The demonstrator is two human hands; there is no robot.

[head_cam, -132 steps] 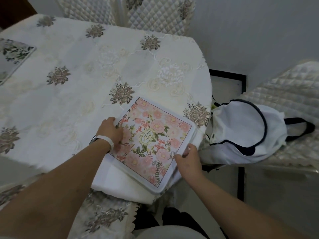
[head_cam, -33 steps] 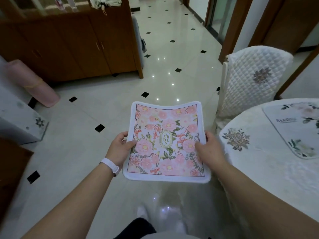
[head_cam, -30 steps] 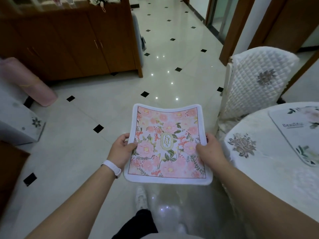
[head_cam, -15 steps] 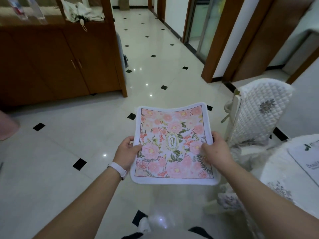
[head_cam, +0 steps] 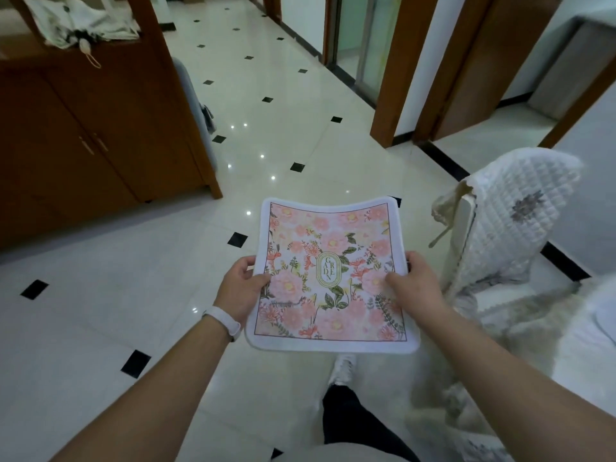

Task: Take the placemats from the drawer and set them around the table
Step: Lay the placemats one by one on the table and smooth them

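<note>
The placemat is a square sheet with a pink floral print, a white border and a gold oval emblem at its centre. It is held in the air, roughly flat and face up, between both hands and above the tiled floor. Its far edge sags slightly in the middle.

The left hand grips the placemat's left edge: thumb pressed on the printed face, fingers curled underneath and mostly hidden. The hand is closed in a pinch, not a fist. A white wristband sits on that wrist.

The right hand grips the right edge the same way, thumb on top pointing inward, fingers wrapped below the sheet; fingertips show at the edge.

Below the hands, a white shoe and a dark trouser leg stand on the tiles. Just right of the right hand is a chair with a white quilted cover, blurred. Further right, a pale cloth edge shows at the frame border; what it covers cannot be told. Well beyond and left of the left hand stands a brown wooden cabinet, with a folded white umbrella lying on top.
</note>
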